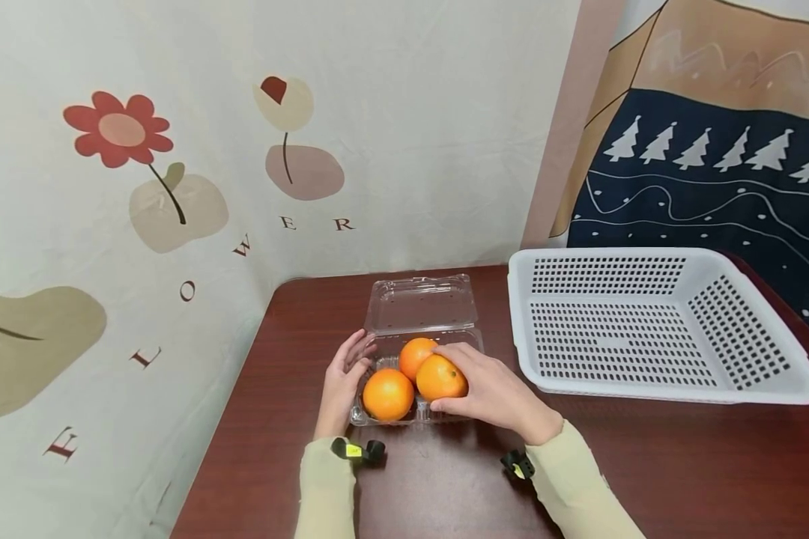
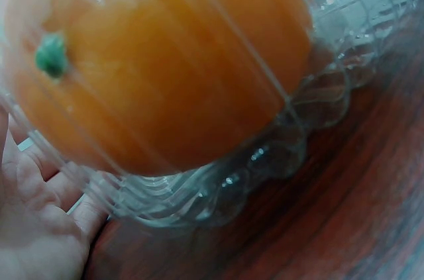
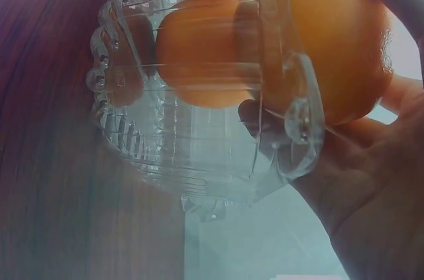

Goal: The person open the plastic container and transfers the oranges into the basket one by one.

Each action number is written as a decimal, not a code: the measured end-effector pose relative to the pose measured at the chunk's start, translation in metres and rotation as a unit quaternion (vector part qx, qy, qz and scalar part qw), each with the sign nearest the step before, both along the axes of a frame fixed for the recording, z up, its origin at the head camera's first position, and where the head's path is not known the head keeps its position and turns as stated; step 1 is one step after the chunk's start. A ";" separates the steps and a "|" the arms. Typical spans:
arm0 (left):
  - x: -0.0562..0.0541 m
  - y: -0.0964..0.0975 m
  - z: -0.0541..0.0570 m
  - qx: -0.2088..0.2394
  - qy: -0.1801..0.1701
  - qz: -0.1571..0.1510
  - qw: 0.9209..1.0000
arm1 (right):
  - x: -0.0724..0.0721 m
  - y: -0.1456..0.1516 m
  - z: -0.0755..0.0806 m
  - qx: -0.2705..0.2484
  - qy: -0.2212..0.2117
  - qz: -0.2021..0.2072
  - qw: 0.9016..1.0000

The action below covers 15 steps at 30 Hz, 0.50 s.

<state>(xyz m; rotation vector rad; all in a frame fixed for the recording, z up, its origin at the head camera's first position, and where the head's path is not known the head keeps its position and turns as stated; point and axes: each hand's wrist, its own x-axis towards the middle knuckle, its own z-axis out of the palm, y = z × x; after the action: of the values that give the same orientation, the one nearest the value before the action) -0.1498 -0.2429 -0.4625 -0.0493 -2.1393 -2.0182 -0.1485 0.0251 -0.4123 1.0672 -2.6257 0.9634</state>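
Note:
My right hand (image 1: 488,382) grips an orange (image 1: 440,376) with fingers and thumb round its side. In the right wrist view this orange (image 3: 334,35) is at the rim of a clear plastic clamshell box (image 3: 199,141). Two other oranges sit inside the box, one at the front left (image 1: 387,394) and one farther back (image 1: 416,355), partly hidden by the gripped one. Against the box's left side rests my left hand (image 1: 344,378), its fingers loosely extended along the wall. Through that wall the left wrist view shows an orange (image 2: 172,75) with a green stem end.
The box's transparent lid (image 1: 421,303) lies folded back behind it. To the right a large white perforated basket (image 1: 526,329) stands on the dark reddish wooden table (image 1: 431,479). A flower-printed cloth (image 1: 431,135) hangs behind the table's back edge.

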 end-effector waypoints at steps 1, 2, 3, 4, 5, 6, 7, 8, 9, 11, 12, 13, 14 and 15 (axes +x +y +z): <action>0.000 0.000 0.000 0.000 0.000 0.000 1.000 | 0.000 0.000 0.000 0.000 -0.001 0.000 1.000; 0.000 -0.001 0.000 -0.001 0.000 -0.001 1.000 | 0.000 0.000 0.000 0.001 -0.002 0.001 1.000; 0.001 -0.001 0.000 -0.001 -0.001 -0.002 1.000 | 0.000 0.000 0.000 0.001 -0.003 0.001 1.000; 0.001 -0.001 0.000 0.001 -0.003 -0.003 1.000 | -0.001 0.000 0.000 0.002 -0.003 0.001 1.000; 0.001 -0.001 0.001 0.003 -0.008 -0.003 1.000 | -0.001 0.001 0.000 0.002 -0.002 0.000 1.000; 0.001 0.000 0.002 0.005 -0.011 -0.003 1.000 | -0.001 0.001 0.000 0.003 -0.002 0.000 1.000; 0.002 0.000 0.004 0.007 -0.013 -0.003 1.000 | -0.001 0.001 0.000 0.002 -0.002 0.000 1.000; 0.003 0.001 0.006 0.009 -0.015 -0.004 1.000 | -0.001 0.001 0.000 0.001 -0.002 0.001 1.000; 0.003 0.001 0.008 0.010 -0.016 -0.004 1.000 | -0.001 0.001 0.000 -0.001 -0.002 0.001 1.000; 0.005 0.003 0.012 0.011 -0.016 -0.003 1.000 | -0.001 0.001 0.001 -0.005 -0.003 0.000 1.000; 0.006 0.004 0.014 0.010 -0.015 -0.003 1.000 | -0.001 0.001 0.002 -0.008 -0.004 -0.001 1.000; 0.006 0.005 0.015 0.009 -0.015 -0.004 1.000 | 0.000 0.002 0.002 -0.010 -0.004 -0.003 1.000; 0.007 0.005 0.017 0.008 -0.015 -0.005 1.000 | 0.000 0.002 0.003 -0.012 -0.005 -0.005 1.000; 0.007 0.006 0.018 0.007 -0.016 -0.006 1.000 | 0.001 0.003 0.003 -0.012 -0.006 -0.008 1.000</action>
<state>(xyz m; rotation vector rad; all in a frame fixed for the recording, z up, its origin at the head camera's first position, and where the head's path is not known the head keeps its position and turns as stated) -0.1425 -0.2365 -0.4448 -0.0283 -2.1479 -2.0543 -0.1475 0.0278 -0.4091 1.0358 -2.6215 0.9988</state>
